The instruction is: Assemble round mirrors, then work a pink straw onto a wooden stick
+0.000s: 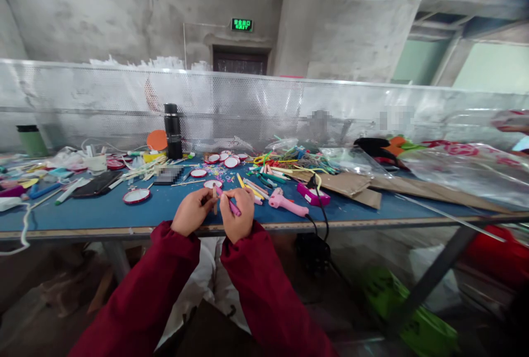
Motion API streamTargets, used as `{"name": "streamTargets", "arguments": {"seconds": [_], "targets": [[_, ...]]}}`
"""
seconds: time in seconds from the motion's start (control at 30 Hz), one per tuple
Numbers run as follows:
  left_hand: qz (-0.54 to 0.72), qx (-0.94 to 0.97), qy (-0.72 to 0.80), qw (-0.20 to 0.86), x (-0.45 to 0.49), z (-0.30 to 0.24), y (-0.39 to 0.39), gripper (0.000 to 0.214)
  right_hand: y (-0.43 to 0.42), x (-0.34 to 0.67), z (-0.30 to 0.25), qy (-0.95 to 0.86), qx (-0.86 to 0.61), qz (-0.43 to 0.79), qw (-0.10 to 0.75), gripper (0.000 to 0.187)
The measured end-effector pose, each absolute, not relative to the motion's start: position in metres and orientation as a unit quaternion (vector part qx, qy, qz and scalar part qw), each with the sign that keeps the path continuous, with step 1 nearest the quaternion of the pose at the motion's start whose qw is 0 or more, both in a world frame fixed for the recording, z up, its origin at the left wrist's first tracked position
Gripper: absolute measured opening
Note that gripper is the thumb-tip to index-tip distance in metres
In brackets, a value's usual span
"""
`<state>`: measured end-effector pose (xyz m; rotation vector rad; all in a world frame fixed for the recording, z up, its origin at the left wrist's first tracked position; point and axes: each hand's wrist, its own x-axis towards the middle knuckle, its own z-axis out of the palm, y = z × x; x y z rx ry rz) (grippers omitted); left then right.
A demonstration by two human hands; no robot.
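Note:
Near the table's front edge my two hands are close together. My left hand (pixel 190 211) is closed on a small flat wooden stick (pixel 215 204), held upright. My right hand (pixel 239 212) grips a pinkish-purple marker (pixel 233 209), its tip end toward the stick; whether they touch is too small to tell. Just behind my hands lies a round white disc with a red rim (pixel 212 184). To the right are several coloured markers (pixel 253 187) and a pink glue gun (pixel 287 203). Small colourful bits (pixel 219 172) are scattered behind.
A black bottle (pixel 172 132) stands at the back of the blue table (pixel 173 211). A dark phone (pixel 96 184), another red-rimmed disc (pixel 136 196) and wooden sticks lie left. At right are a magenta box (pixel 313 194) with a black cable, cardboard (pixel 334 182) and plastic bags (pixel 471 172).

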<state>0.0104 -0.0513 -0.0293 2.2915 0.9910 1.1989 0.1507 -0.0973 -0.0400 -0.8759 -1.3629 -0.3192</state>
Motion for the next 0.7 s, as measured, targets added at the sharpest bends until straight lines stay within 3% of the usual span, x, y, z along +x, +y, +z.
{"name": "streamTargets", "arguments": {"seconds": [0.7], "targets": [[0.431,0.818,0.33,0.19,0.0114,-0.0299,-0.0523,0.022,-0.0948,0.1506,-0.0408,-0.614,-0.388,-0.138,0.673,0.009]]}}
